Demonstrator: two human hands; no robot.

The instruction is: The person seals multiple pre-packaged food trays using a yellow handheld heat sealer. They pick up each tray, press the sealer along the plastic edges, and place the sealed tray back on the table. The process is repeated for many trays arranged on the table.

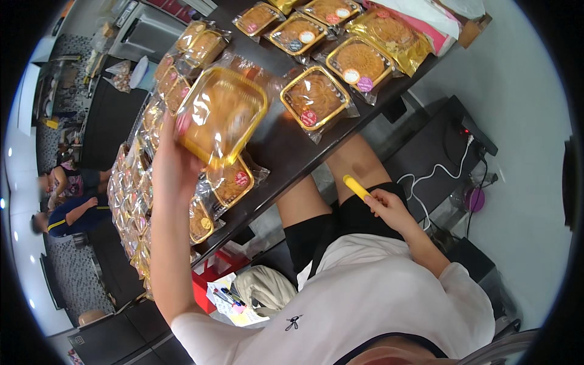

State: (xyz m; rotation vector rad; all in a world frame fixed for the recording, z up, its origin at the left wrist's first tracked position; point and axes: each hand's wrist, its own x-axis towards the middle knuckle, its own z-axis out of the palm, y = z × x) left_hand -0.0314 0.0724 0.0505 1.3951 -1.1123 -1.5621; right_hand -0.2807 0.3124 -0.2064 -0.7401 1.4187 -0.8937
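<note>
My left hand [177, 161] is raised over the dark table and closed on the edge of a mooncake pack [226, 112], a gold tray inside a clear bag. It is tilted and a little blurred. Low by my lap, my right hand [386, 207] grips a short yellow tube [356, 187], perhaps a marker; its kind is not plain. Beyond the raised pack, a mooncake with a red round sticker [314, 98] lies on the table. Another mooncake pack [233, 182] rests beneath my left hand, partly covered by it.
Piled mooncake packs [131, 201] fill the table's left side. More mooncakes [360, 62] and a gold bag [389, 33] lie at the far end. A power box with cables [471, 135] stands at right. A red crate [204, 286] sits below the table. Two people [73, 216] are at far left.
</note>
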